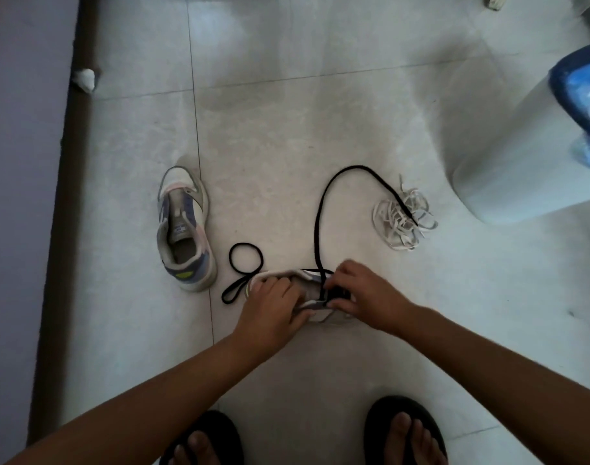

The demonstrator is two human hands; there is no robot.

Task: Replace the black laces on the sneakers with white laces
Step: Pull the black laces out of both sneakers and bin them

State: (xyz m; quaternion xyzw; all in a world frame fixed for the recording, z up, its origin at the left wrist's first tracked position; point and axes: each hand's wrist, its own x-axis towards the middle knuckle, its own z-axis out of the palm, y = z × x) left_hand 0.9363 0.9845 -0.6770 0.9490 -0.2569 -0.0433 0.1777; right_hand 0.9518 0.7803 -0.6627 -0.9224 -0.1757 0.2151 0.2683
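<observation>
Both my hands are down on the sneaker (312, 290) lying sideways on the tiled floor (287, 146) just ahead of my feet. My left hand (275, 307) grips its heel end, fingers curled over the collar; my right hand (360, 293) sits over the eyelet area toward the toe, fingers bent and pinching at the black lace (320, 209) where it is threaded through the shoe. Most of the shoe is hidden under my hands; only a strip of the white and grey upper shows between them. From under my right hand the black lace runs away from me, arcs right, and its free end lies across the pile of white laces (404, 216), which sits on the floor well to the right of the shoe and beyond my right hand. A second black lace (245, 263) lies loose in a loop just left of my left hand, one end touching or passing close to the shoe's heel; I cannot tell which. The other sneaker (184, 229) stands upright further left, unlaced, opening visible, apart from both hands. My feet in black sandals (404, 431) are at the near edge.
</observation>
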